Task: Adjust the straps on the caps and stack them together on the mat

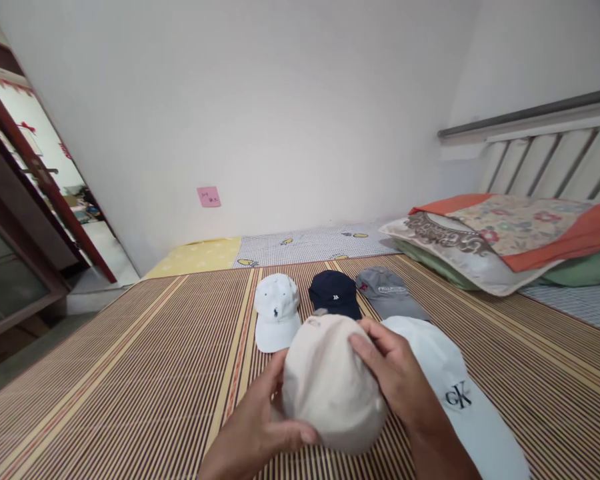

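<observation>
Beige cotton fills both palms: left hand cups the cream cap from below, right hand wraps its crown, fingers curled on cloth. Its brim points away. White CK cap touches rightward; three caps line up beyond; the striped mat lies open leftward.
</observation>
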The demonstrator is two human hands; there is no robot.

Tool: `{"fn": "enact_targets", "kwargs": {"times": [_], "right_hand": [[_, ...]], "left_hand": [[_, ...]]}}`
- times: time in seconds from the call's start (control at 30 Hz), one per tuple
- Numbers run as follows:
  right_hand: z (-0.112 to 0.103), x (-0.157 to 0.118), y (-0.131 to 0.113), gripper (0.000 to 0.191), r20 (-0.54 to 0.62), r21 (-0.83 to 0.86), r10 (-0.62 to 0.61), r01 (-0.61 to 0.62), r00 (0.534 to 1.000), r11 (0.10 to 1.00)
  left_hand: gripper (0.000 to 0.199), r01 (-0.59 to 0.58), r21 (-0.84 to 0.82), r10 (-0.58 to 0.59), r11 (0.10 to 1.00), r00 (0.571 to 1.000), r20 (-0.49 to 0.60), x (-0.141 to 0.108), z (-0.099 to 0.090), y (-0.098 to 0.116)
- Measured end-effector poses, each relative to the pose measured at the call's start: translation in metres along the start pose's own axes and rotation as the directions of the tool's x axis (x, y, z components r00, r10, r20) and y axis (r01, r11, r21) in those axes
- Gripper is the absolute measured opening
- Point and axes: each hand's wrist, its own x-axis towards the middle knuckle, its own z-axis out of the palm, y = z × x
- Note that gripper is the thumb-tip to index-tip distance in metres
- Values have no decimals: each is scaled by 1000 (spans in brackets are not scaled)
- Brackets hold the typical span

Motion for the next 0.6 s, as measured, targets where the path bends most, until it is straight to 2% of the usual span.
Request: {"fn": "enact_targets", "kwargs": {"times": [0.1,0.17,0.2,0.23,0.3,0.37,0.43,0.47,0.53,0.6], "right_hand": [[-6,6,5,42,-205,-9,-2,0,979,1000],[-7,8,8,43,-245,-7,4,-6,970,1000],[-6,9,10,41,-248,-1,12,-13,969,1000],[-5,10,11,38,-244,11,24,-22,969,1000],[-2,11,13,38,-238,55,43,-30,970,998],[2,12,15,50,-234,86,41,-21,971,996],[5,13,18,56,-224,71,30,-14,974,997],[6,13,19,54,-212,53,25,-14,977,998],[8,14,22,50,-168,14,18,-16,986,1000],[11,15,24,44,-103,-20,14,-17,995,1000]], "left_hand": [[72,83,-19,-80,996,988,132,7,-1,-10],[57,117,-62,-104,991,978,180,12,-3,-19],[54,117,-83,-101,990,980,170,13,-5,-23],[53,109,-98,-95,989,986,138,15,-9,-27],[52,80,-125,-80,989,997,6,14,-22,-33],[54,62,-148,-86,987,984,-158,10,-41,-37],[59,41,-168,-94,985,942,-323,2,-67,-39],[63,8,-177,-83,984,903,-421,-2,-81,-40],[69,-57,-170,-60,984,790,-611,-12,-110,-43],[69,-159,-170,-15,973,685,-728,-20,-137,-49]]}}
